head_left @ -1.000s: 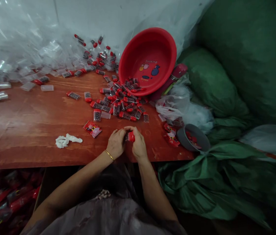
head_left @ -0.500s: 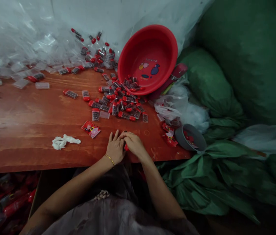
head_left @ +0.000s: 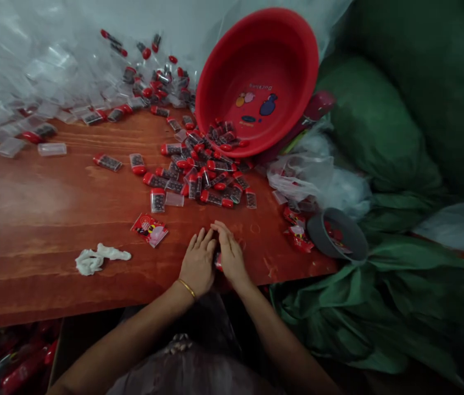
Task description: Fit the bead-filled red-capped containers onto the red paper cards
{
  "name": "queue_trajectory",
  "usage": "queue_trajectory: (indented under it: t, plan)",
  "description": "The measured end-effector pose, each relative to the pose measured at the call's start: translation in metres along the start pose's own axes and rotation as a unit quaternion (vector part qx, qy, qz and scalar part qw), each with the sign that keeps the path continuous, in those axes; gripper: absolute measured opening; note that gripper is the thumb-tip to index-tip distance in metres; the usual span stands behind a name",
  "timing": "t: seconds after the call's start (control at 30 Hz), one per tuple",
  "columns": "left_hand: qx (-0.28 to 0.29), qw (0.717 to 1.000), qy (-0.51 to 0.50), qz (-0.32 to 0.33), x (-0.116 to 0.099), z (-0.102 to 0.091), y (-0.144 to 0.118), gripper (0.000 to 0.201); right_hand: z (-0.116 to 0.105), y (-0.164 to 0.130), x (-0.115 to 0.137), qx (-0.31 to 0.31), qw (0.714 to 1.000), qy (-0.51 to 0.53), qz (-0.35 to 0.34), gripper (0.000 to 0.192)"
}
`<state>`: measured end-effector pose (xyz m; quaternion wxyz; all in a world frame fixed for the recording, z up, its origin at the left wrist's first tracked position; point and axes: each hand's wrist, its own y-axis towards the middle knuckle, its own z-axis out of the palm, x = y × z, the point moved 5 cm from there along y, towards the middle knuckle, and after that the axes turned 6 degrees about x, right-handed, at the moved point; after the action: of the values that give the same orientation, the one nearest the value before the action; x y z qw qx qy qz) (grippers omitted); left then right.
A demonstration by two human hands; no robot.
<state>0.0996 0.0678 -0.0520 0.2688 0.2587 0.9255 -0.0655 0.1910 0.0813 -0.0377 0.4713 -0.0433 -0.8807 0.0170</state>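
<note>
My left hand, with a gold bangle at the wrist, rests at the table's front edge, its fingers stretched forward. Close against it is my right hand, fingers long and together, fingertips almost meeting the left ones. Between the two palms a small red-capped container is held, mostly hidden by the hands. A red printed packet lies to the left of them. Beyond the hands spreads a pile of clear containers with red caps and dark beads inside.
A red basin leans tilted over the pile. White cloth lies on the wooden table at left. A grey bowl and red packets sit at right, beside green sacks. Clear empty cases are heaped far left.
My right hand's fingers, earlier bent over the left fingertips, now stretch forward alongside them. The container stays between the hands. The whole view has shifted slightly and come nearer the table.
</note>
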Motion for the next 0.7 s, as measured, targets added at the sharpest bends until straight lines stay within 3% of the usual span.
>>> queue_trajectory:
  t: [0.1, 0.3, 0.43, 0.7]
  plan:
    - [-0.016, 1.000, 0.002, 0.015, 0.000, -0.001, -0.002, 0.058, 0.000, 0.005, 0.011, 0.020, 0.999, 0.048, 0.005, 0.059]
    - [-0.048, 0.998, 0.022, 0.033, 0.001, 0.004, -0.005, 0.055, 0.002, 0.011, 0.028, 0.084, 0.992, -0.089, -0.013, 0.055]
    - [-0.057, 0.997, 0.036, 0.038, 0.001, 0.007, -0.005, 0.053, 0.008, 0.013, 0.030, 0.084, 0.985, -0.148, -0.040, 0.050]
    - [-0.031, 0.998, 0.042, 0.033, 0.001, 0.007, -0.003, 0.057, 0.008, 0.013, 0.025, 0.064, 0.986, -0.149, -0.044, 0.043]
